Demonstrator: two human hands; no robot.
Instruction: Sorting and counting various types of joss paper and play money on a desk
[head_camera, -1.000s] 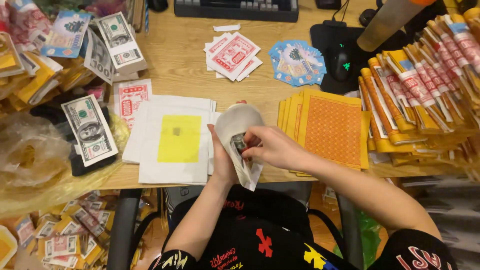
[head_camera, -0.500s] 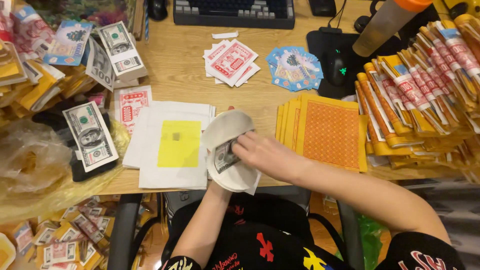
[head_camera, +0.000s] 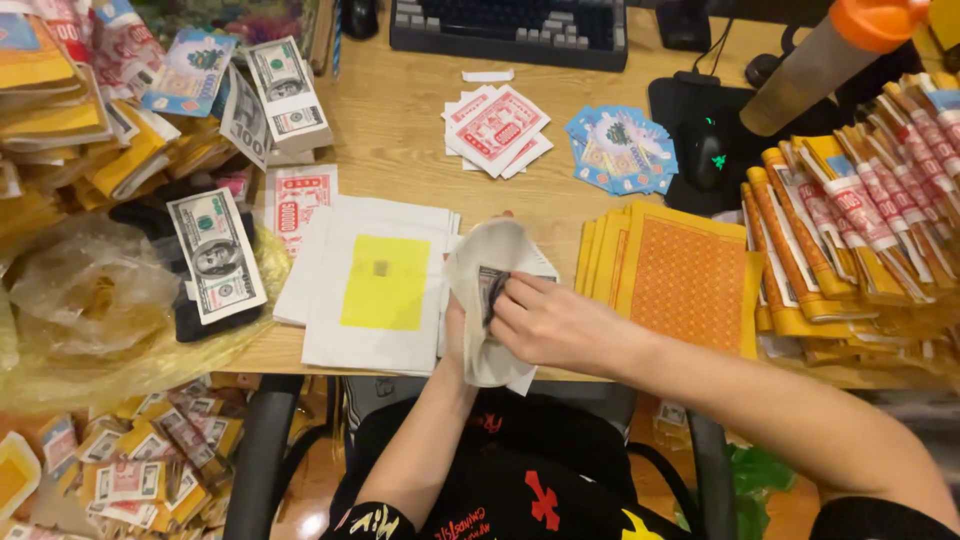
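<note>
Hands (head_camera: 545, 320) curl a white paper sheet (head_camera: 490, 255) around a grey banknote (head_camera: 490, 290).

A white sheet with a yellow square (head_camera: 385, 283) lay near the middle of the wooden bench (head_camera: 400, 130). Orange-patterned sheets (head_camera: 690, 280) sat to its right. Farther off lay red-printed slips (head_camera: 497, 128), blue cards (head_camera: 622, 150), a keyboard (head_camera: 510, 30) and a mouse (head_camera: 706, 160). Banknote-style bundles (head_camera: 216, 255) lay left.
</note>
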